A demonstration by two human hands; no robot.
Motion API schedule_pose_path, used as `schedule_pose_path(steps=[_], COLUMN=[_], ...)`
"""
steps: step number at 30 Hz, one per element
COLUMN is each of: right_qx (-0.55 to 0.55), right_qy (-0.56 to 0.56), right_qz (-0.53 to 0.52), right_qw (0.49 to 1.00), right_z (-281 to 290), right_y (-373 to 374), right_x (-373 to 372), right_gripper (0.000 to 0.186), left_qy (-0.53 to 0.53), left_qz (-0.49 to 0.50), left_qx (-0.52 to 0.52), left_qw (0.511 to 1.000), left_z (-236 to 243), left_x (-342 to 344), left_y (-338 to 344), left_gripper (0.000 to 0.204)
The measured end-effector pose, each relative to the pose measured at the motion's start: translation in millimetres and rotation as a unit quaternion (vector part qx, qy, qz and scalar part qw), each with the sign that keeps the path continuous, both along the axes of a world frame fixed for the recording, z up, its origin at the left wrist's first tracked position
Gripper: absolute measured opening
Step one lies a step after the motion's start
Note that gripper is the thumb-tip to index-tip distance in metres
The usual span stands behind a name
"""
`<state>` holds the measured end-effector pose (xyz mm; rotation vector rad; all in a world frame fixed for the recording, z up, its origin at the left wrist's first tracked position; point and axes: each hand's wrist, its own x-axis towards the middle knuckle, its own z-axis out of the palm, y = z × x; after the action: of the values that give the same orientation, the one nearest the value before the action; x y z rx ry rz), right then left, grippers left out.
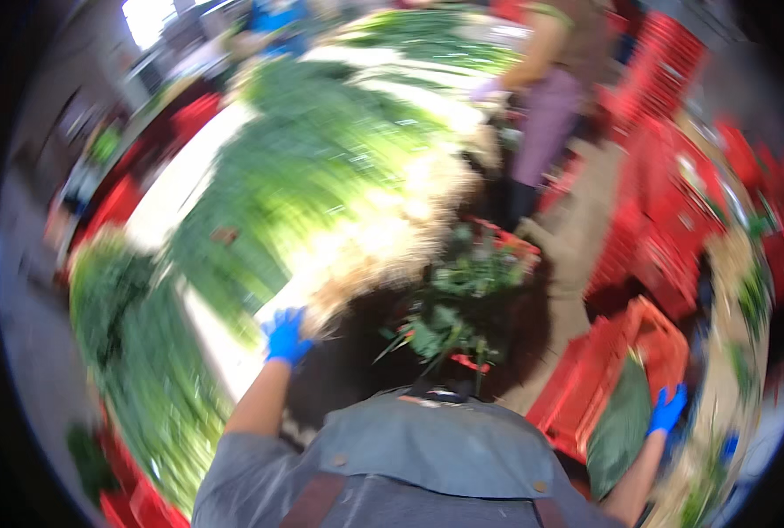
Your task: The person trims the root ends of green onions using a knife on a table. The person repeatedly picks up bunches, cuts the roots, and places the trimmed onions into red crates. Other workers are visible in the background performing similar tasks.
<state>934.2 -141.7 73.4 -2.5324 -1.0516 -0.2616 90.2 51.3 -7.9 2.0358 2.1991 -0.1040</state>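
Observation:
My left hand [287,337], in a blue glove, rests at the near edge of a white table [233,343] with its fingers spread, holding nothing. Just beyond it lie the pale, hairy root ends of a broad row of green onions [321,176]. On my right, my gloved right hand [667,410] reaches out beside a red crate [585,374], its fingers stretched and apart. Close to that hand a dark green, smooth-looking bundle [623,427] leans in or against the crate; blur hides its exact kind. Whether the fingers touch it I cannot tell.
More green onions [136,352] cover the table's left part. A crate of loose leaves [475,273] stands below the table's edge. Stacked red crates [660,211] line the right. A co-worker in purple trousers [546,123] stands at the table, another person in blue [277,22] beyond.

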Motion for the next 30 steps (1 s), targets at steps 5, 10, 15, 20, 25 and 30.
schedule_pose_path(steps=[5, 10, 15, 20, 25, 30], right_qx=[-0.023, -0.115, -0.186, -0.171, -0.249, -0.291], right_qy=[0.343, 0.315, 0.307, 0.118, 0.162, 0.170], right_qz=[0.403, 0.721, 0.758, 0.767, 0.773, 0.770], right_qw=[0.848, 0.606, 0.545, 0.607, 0.560, 0.541], right_z=[-75, -46, -52, -103, -77, -73], right_y=[149, 227, 253, 265, 251, 237], right_x=[-282, -524, -699, -788, -817, -850], right_gripper=[0.042, 0.031, 0.033, 0.047, 0.046, 0.054], left_qy=[-0.059, -0.242, -0.392, -0.628, -0.834, -0.874], left_qz=[0.231, 0.471, 0.429, 0.419, 0.375, 0.343], left_qx=[0.178, 0.274, 0.291, 0.239, 0.128, 0.133], left_qw=[0.955, 0.803, 0.760, 0.610, 0.384, 0.316], left_z=[-15, -28, -22, -56, -49, -61], left_x=[-26, -50, -68, -117, -138, -126], left_y=[-48, -70, -72, -86, -100, -99], left_gripper=[0.093, 0.106, 0.103, 0.062, 0.046, 0.062])
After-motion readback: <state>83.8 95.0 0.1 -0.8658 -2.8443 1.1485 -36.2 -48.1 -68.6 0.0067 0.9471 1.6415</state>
